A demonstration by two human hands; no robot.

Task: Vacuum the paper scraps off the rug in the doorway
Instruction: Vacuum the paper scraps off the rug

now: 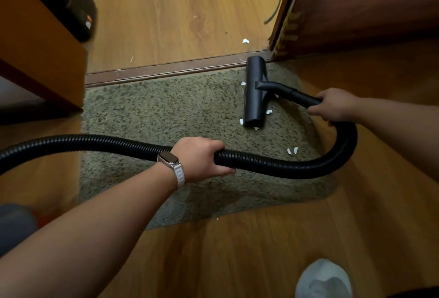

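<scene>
Both grip hose (261, 162): left hand (202, 157), right hand (332, 105); nozzle (254, 93) reaches threshold (166, 69) beside door (356, 7).

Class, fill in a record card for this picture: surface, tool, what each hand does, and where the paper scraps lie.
surface: green rug, wood floor around it
tool: vacuum head flat on the rug, near the threshold strip
left hand: grips the ribbed hose
right hand: grips the tube behind the head
scraps on rug: paper scraps around the head, two more near the hose bend
scraps off rug: one scrap on the floor beyond the threshold
</scene>
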